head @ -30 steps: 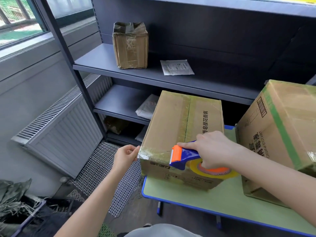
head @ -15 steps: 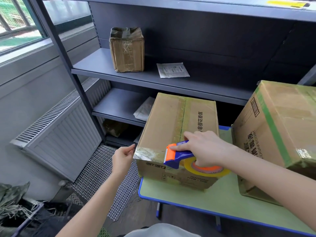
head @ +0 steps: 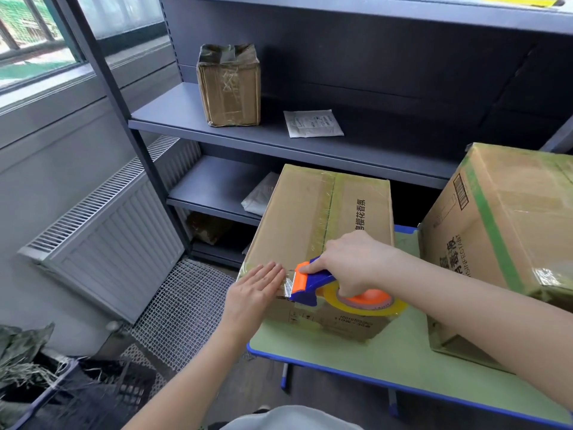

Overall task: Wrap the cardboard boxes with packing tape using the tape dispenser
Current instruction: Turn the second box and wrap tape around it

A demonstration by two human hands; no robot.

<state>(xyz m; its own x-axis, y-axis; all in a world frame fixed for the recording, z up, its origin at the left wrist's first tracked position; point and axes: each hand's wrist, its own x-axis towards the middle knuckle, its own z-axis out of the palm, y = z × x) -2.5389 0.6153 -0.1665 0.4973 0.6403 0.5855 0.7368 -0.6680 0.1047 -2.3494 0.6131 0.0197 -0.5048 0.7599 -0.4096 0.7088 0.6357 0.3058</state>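
Observation:
A brown cardboard box (head: 307,212) with a taped centre seam sits on the left end of a green table (head: 387,361). My right hand (head: 353,262) grips a blue and orange tape dispenser (head: 313,282) with a yellowish tape roll, held against the box's near top edge. My left hand (head: 254,290) lies flat with straight fingers on the box's near left corner, pressing the shiny tape just left of the dispenser's blade. A larger box (head: 502,231) with a green stripe stands to the right on the same table.
A dark metal shelf unit (head: 279,135) stands behind the table, holding a small taped box (head: 229,85) and a white packet (head: 313,123). A radiator (head: 108,231) lines the left wall. Wire mesh (head: 183,308) lies on the floor, with a crate (head: 46,386) at lower left.
My left hand moved from beside the box's left corner onto the corner and now lies flat on the tape. The dispenser stays at the near edge.

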